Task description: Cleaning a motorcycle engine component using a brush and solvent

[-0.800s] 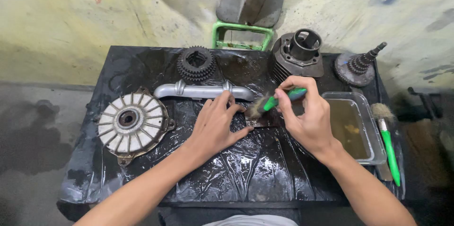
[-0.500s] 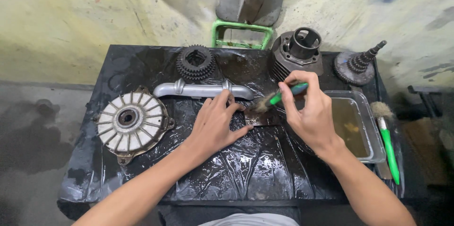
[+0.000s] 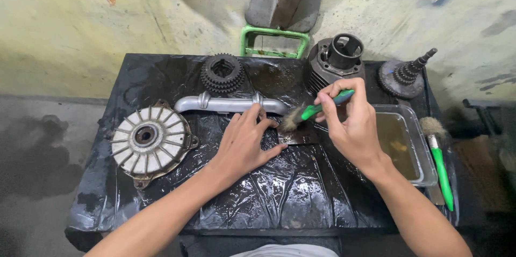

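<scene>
Change: our right hand point(image 3: 352, 125) has lifted the green-handled brush point(image 3: 314, 111) slightly; left hand point(image 3: 244, 141) stays put.
Plate: small dark plate point(image 3: 298, 134) on the table point(image 3: 161, 74), under the bristles.
Axis: brush slants down-left from our closed right grip.
Left grip: flat, open, pinning the plate.

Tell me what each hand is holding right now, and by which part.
The right hand holds a green-handled brush by its handle. The left hand grips nothing; it presses flat on a small dark plate.
</scene>
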